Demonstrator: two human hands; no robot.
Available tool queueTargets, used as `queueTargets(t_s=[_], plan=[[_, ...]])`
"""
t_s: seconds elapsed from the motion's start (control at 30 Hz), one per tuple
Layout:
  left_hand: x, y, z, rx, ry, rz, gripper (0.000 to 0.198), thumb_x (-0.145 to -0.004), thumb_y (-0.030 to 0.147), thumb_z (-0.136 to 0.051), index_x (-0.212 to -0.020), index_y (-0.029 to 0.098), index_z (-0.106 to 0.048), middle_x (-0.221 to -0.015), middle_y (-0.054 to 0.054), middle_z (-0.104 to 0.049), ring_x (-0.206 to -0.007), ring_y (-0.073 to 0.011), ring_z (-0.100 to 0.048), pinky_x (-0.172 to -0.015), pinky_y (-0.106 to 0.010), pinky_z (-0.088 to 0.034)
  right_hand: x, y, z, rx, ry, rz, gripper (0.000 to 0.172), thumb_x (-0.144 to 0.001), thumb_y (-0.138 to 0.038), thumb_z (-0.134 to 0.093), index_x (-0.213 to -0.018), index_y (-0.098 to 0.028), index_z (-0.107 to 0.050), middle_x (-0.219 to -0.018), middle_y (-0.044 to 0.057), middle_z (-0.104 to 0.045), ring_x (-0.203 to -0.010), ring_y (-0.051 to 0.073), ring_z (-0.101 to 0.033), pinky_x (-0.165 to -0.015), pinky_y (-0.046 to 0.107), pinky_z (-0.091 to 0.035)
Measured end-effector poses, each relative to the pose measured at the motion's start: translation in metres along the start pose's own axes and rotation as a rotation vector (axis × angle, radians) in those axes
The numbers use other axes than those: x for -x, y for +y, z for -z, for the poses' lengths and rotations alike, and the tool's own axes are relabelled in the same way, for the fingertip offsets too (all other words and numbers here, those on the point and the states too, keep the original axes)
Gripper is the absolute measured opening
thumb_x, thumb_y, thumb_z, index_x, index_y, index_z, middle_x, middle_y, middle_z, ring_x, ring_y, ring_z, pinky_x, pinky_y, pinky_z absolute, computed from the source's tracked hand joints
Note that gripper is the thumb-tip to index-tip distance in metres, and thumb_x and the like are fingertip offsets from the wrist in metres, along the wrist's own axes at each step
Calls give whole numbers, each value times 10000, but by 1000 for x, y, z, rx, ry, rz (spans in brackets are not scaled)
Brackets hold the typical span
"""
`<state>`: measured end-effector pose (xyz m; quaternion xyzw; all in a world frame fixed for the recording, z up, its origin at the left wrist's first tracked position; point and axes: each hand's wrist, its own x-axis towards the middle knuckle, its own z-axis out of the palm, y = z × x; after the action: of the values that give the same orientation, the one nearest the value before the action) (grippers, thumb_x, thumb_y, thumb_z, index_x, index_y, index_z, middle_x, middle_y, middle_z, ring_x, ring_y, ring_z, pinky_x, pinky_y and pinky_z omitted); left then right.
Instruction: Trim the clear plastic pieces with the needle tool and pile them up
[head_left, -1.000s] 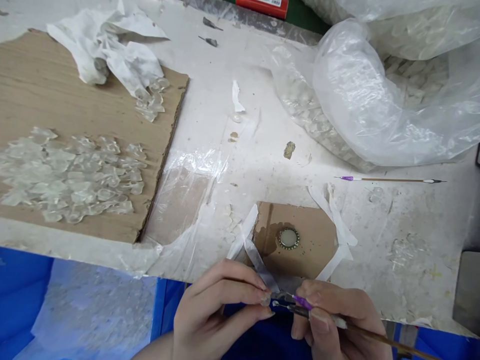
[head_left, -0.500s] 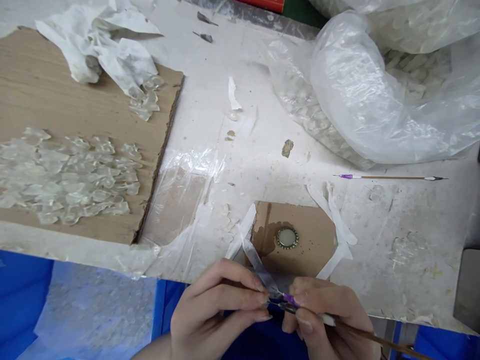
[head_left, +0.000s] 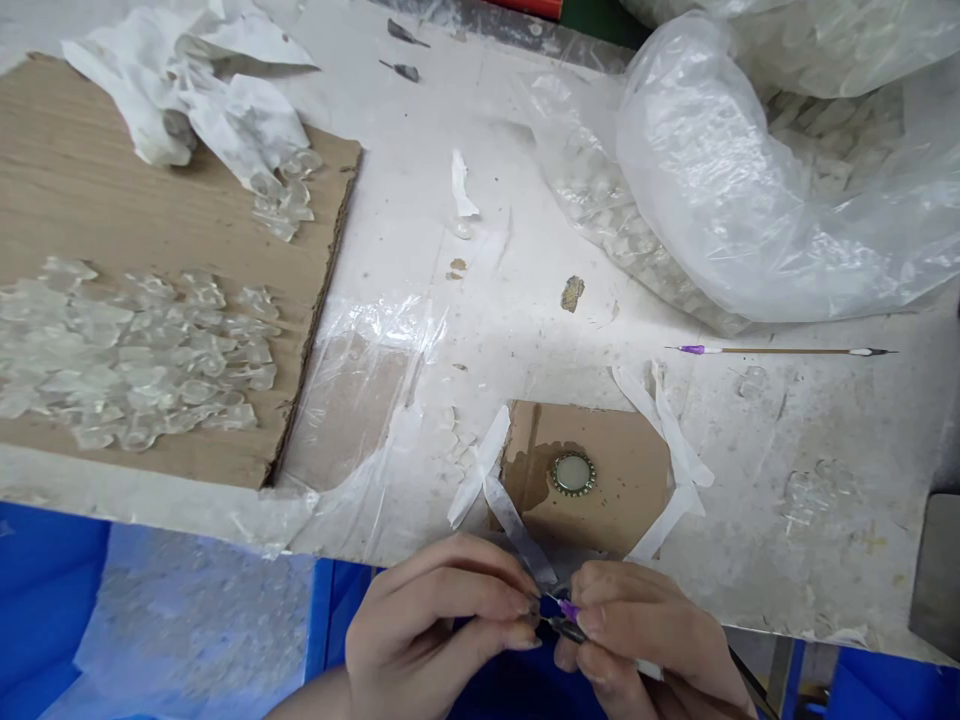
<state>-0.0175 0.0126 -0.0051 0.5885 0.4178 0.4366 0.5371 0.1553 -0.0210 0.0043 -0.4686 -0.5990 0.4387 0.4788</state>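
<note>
My hands meet just past the front edge of the tabletop (head_left: 525, 320), fingertips touching. My right hand (head_left: 645, 645) is clamped on a thin brush (head_left: 568, 609) with a purple band, its tip pointing at my left hand (head_left: 435, 625). That hand's thumb and forefinger are pinched together; what they pinch is too small to tell. Just inside the front edge a bottle cap (head_left: 574, 473) sits on a brown cardboard patch (head_left: 630, 500). A second brush (head_left: 780, 351) lies toward the right edge. Clear pieces (head_left: 135, 350) cover the cardboard sheet (head_left: 112, 180) at the left edge.
</note>
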Motion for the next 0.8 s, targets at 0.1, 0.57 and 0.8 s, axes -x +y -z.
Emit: queueTargets(t_s=[0.1,0.57,0.8], plan=[[6,-6,-2,-52,-2,-72,73,-924,245,-740,-863,209,-754,-729,-34,-794,-521,-152,-750,-475,-186,-631,0,2,-5,-135,59,-79,204,-1038,-185,-477,-1183,-268,-594,-574,-24,-643,-385,128,-577,-358,200,-463],[1,-3,-6,154,141,73,24,-881,211,-788,-862,210,-773,-672,-20,-783,-533,-158,-758,-507,-187,-641,4,20,7,357,360,-129,110,-948,-155,-640,-1035,-222,-651,-692,11,-722,-475,145,-647,-412,224,-530],[2,-4,-14,552,144,316,76,-843,304,-828,-901,258,-848,-656,-37,-810,-446,-166,-757,-433,-155,-615,0,24,3,408,268,-7,174,-969,-113,-571,-1069,-247,-620,-713,23,-692,-545,176,-665,-468,287,-568]])
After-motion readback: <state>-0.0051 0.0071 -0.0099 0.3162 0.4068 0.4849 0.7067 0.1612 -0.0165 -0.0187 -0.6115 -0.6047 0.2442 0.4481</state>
